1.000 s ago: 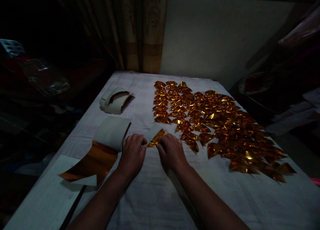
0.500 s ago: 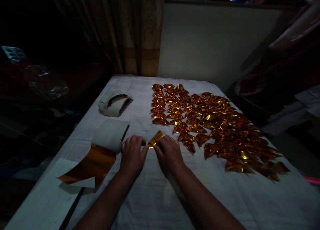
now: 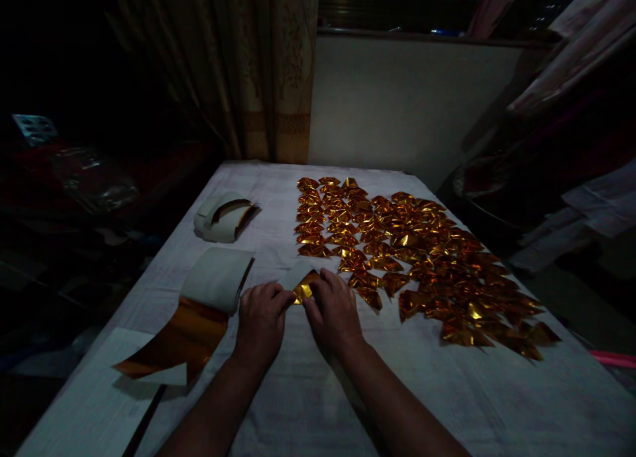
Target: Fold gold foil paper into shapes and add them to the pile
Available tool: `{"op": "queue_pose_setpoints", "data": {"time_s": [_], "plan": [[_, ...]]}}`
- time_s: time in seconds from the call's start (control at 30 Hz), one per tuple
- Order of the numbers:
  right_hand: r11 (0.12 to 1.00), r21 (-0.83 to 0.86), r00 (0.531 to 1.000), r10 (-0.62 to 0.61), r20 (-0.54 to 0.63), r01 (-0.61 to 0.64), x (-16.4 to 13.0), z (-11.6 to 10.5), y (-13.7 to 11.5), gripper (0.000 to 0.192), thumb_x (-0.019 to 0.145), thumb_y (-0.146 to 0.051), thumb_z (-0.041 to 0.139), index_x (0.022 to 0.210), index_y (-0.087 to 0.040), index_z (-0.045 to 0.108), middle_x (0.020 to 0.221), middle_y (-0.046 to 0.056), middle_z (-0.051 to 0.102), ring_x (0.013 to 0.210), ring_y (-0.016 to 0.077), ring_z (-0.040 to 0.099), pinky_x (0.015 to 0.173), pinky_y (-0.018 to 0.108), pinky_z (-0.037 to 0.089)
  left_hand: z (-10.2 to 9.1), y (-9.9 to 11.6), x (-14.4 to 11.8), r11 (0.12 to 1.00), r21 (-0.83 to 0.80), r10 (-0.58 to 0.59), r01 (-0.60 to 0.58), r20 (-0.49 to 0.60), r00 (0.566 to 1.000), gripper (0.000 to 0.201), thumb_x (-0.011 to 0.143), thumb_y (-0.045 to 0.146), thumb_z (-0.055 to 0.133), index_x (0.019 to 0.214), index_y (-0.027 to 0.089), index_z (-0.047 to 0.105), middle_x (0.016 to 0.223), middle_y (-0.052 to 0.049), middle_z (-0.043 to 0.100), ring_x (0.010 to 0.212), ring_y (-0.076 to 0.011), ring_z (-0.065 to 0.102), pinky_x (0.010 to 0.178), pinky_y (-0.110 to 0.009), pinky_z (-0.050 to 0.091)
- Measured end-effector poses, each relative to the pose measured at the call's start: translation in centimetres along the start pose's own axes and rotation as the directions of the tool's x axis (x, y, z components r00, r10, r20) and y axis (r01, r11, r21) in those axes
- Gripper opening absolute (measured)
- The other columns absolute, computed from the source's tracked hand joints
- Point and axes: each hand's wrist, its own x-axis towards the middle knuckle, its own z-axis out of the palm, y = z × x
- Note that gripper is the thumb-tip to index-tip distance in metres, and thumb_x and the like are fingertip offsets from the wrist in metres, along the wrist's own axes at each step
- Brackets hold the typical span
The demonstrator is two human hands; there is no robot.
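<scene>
My left hand (image 3: 261, 318) and my right hand (image 3: 334, 310) meet over a small gold foil piece (image 3: 303, 287) on the white cloth-covered table (image 3: 447, 404). Both hands pinch the piece at its edges; its white underside shows at the far corner. Right of my hands, several folded gold foil triangles (image 3: 412, 258) lie in rows and a loose heap across the table's right half.
A curled strip of gold foil with white backing (image 3: 199, 311) lies left of my left hand. A smaller curled roll (image 3: 223, 215) sits farther back left. Curtains (image 3: 268, 73) hang behind the table, and dark clutter stands on both sides.
My hands have drawn closer together over the gold piece, folding it smaller. The view has tilted up a little, so the table sits lower in the frame.
</scene>
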Motion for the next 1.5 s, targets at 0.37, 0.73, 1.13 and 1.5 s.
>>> {"op": "queue_pose_setpoints", "data": {"time_s": [0.37,0.73,1.13,1.5], "plan": [[0.998,0.067,1.000,-0.003,-0.025,0.005,-0.7,-0.7,0.3,0.030,0.083,-0.011,0.052,0.110,-0.020,0.062,0.114,0.010,0.066,0.108,0.0256,0.055,0.096,0.039,0.040,-1.0,1.2,-0.2,0.979,0.134,0.148,-0.153,0.050,0.988,0.021,0.091,0.021,0.061,0.111,0.025,0.068,0.100,-0.006,0.072,0.096,-0.0274,0.059,0.093,-0.048,0.035],[0.982,0.180,0.997,0.051,0.053,-0.059,-1.4,-1.6,0.5,0.046,0.072,0.000,0.049,0.109,-0.021,0.067,0.101,0.006,0.070,0.097,0.0236,0.061,0.089,0.035,0.046,-1.2,0.7,0.1,0.982,0.111,0.146,-0.154,0.076,0.986,0.019,0.087,0.029,0.072,0.106,0.026,0.069,0.101,-0.003,0.073,0.097,-0.0262,0.062,0.096,-0.049,0.034],[0.936,-0.086,0.929,-0.350,-0.124,0.341,-2.0,-3.1,2.1,0.008,0.094,-0.028,0.066,0.095,-0.029,0.074,0.096,0.004,0.069,0.087,0.0196,0.057,0.077,0.032,0.039,-0.4,-0.4,-0.9,0.941,0.078,0.328,-0.329,0.032,0.944,0.027,0.098,0.014,0.051,0.117,0.025,0.066,0.114,-0.004,0.072,0.105,-0.0207,0.065,0.100,-0.042,0.036],[0.928,0.062,0.929,-0.370,0.014,0.368,-3.0,-3.4,1.6,0.012,0.099,-0.030,0.060,0.102,-0.025,0.070,0.096,0.002,0.073,0.088,0.0181,0.060,0.081,0.033,0.035,-1.6,-0.5,-2.2,0.926,-0.014,0.377,-0.378,0.126,0.918,0.043,0.096,0.012,0.049,0.134,0.030,0.058,0.135,-0.006,0.062,0.125,-0.0229,0.054,0.104,-0.043,0.036]]}}
